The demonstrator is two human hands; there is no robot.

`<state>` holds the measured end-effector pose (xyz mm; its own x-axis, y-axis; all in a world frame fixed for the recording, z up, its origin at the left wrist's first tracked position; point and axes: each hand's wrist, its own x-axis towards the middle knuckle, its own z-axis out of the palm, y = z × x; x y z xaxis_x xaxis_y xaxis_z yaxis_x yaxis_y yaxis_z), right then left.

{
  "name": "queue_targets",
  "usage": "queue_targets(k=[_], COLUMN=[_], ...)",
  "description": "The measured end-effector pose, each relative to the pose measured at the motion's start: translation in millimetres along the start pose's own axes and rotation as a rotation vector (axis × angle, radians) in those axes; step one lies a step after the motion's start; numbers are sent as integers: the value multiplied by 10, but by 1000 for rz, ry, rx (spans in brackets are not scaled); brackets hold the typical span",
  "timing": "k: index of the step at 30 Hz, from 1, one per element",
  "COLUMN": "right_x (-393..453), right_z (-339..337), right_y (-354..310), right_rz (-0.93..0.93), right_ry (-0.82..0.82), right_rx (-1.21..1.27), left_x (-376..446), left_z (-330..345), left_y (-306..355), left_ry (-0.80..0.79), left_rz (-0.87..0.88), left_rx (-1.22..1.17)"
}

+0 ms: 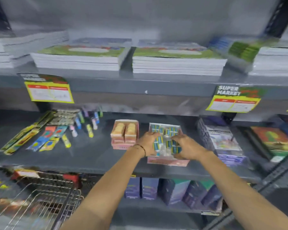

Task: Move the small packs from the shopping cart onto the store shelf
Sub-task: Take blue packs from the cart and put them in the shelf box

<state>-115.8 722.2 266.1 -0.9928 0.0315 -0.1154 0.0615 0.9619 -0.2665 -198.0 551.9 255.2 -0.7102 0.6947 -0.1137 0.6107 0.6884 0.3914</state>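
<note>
Cupping blue packs (164,140) between them, left hand (147,143) at 9 o'clock, right hand (187,149) at 3, fingers curled, over pink tray (167,161) on shelf (93,156), cart (40,205) at 7

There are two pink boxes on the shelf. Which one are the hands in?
The right pink box, the one full of small blue packs. Both the left hand and right hand reach into it. The left pink box holds orange packs and nobody touches it.

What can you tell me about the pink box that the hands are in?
The pink box is an open display carton, cardboard by its look, sitting flat on the grey middle shelf. It holds small blue packs. The left hand and right hand rest on the packs at its front. Another pink box stands apart to its left.
</note>
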Motion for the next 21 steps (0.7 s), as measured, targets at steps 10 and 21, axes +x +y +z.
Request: queue_targets(k=[10, 21], right_x=[225, 314], right_z=[280, 427], right_y=[271, 214], right_rz=[-48, 1], right_ry=[-159, -195], right_rx=[98, 0], left_x=[191, 249], left_z=[124, 322], left_y=[5, -29], left_ry=[-174, -163], left_rz=[-44, -63], left_rx=[88, 142])
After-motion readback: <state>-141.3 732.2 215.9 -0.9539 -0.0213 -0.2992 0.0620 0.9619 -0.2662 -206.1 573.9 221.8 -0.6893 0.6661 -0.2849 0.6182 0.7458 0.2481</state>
